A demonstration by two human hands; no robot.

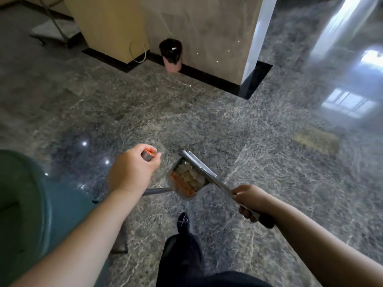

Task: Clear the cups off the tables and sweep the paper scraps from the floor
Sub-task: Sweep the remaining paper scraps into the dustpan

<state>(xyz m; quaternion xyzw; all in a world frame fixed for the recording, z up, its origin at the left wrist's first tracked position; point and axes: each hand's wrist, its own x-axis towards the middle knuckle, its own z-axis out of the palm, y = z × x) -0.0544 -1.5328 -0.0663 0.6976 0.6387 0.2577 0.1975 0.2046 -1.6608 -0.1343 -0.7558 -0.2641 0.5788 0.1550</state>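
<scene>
Both arms extended | left hand (132, 168) grips dustpan handle (148, 155) | right hand (249, 201) curled round broom handle (219, 184)

Glossy stone floor (207, 125), metal handle (219, 184)

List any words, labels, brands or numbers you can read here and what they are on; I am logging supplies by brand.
None can be read.
Dustpan, its handle held in the left hand: no print visible.
Broom handle, gripped by the right hand: no label shows.
Bin by the wall: no visible text.
Shoe: a pale mark, too blurred to read.
</scene>
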